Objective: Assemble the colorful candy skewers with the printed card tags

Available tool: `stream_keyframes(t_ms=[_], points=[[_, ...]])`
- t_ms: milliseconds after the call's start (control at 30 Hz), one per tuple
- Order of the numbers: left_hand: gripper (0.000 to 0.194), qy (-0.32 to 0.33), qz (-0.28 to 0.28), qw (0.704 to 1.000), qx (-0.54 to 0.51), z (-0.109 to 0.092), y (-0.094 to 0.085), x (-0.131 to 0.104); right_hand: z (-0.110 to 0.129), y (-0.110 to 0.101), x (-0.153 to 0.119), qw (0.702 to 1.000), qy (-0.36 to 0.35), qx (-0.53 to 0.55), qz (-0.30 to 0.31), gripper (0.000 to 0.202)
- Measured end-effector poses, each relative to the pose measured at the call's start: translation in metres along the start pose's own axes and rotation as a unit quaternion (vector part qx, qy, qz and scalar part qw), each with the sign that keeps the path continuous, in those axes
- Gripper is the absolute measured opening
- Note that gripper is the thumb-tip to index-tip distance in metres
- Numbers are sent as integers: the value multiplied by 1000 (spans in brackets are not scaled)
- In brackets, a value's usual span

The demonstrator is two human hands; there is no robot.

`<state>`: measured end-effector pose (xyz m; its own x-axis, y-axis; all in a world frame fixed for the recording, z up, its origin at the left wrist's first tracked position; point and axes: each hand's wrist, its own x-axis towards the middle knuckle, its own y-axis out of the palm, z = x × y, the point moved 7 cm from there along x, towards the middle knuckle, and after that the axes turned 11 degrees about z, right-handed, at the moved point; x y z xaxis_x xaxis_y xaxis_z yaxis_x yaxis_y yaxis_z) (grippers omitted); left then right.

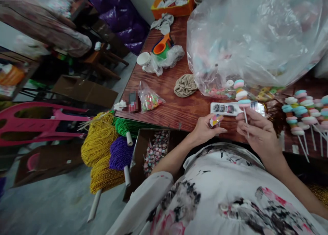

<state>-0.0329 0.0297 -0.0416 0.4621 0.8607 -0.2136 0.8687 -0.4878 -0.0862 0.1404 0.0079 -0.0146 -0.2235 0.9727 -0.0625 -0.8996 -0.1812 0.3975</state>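
Observation:
My right hand (261, 132) pinches the white stick of a candy skewer (243, 94), which stands nearly upright with pink, white, orange and blue discs stacked on it. Closed around a small colourful printed piece, perhaps a label or packet (216, 120), my left hand (205, 129) is just left of the skewer at the table's front edge. Behind both hands lies a white case with black print (223, 108) on the wooden table (169, 108). More candy skewers (298, 112) lie at the right, their sticks pointing toward me.
A large clear plastic bag (251, 33) fills the back right. On the left of the table are a small bag of coloured pieces (150, 100), a beige cloth bundle (186, 85) and a white cup (144, 59). Below sit yellow cord bundles (96, 139) and a cardboard box (138, 153).

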Motion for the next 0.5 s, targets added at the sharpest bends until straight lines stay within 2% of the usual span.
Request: stream_keyframes(t_ms=[67, 167, 267, 400, 500], points=[[40, 5, -8, 1000, -22, 2, 1, 1, -7, -1, 3, 999, 19, 34, -6, 38], [38, 12, -4, 998, -65, 3, 2, 1, -20, -5, 2, 996, 64, 66, -21, 21], [37, 17, 17, 996, -83, 0, 4, 2, -26, 4, -2, 992, 95, 88, 0, 18], [38, 3, 54, 995, -87, -4, 12, 2, -15, 16, -1, 998, 44, 44, -5, 30], [38, 9, 99, 989, -110, -12, 21, 3, -10, 23, 5, 999, 28, -33, 8, 19]])
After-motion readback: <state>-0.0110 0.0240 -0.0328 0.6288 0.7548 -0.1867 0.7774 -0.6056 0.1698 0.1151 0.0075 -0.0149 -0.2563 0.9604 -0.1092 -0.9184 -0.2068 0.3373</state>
